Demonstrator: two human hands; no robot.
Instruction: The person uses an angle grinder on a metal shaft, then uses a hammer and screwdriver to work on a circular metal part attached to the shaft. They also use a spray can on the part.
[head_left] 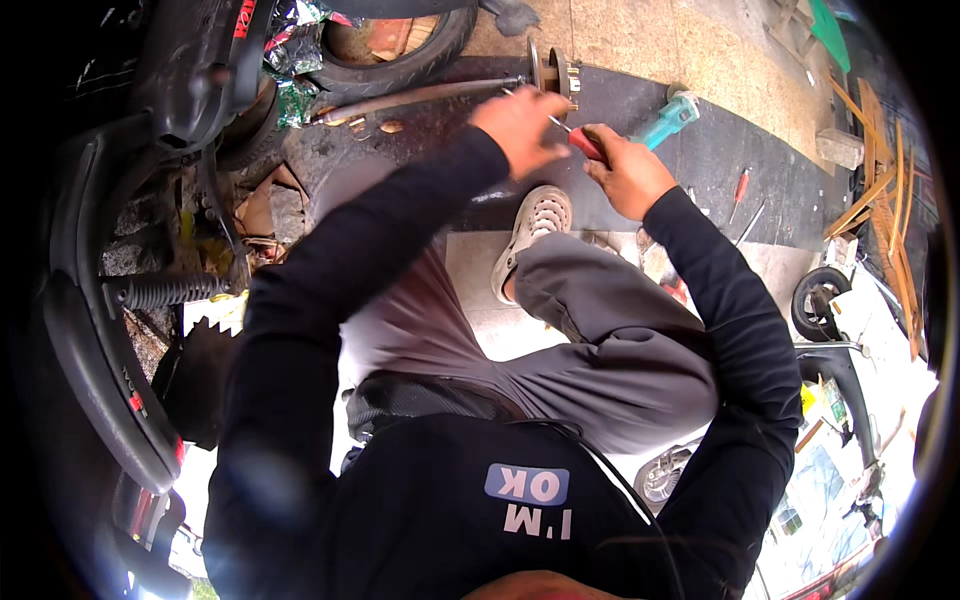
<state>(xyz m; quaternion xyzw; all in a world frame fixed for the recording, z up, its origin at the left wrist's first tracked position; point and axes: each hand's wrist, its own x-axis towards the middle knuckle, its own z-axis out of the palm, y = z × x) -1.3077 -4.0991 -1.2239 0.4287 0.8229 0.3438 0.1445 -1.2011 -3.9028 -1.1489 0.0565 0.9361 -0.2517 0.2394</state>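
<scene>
Now our right hand (628,172) grips a red-handled screwdriver (584,143) with slim metal shaft; whether our left hand (520,128) grasps anything, we cannot tell

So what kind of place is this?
Probably a little repair spot for scooters or motorbikes. There's a loose black tyre, a coil spring by dark vehicle bodywork, and a red-handled tool in the person's right hand.

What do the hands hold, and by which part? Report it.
The right hand holds a thin-shafted metal tool by its red handle; whether the left hand grips anything cannot be told.
</scene>
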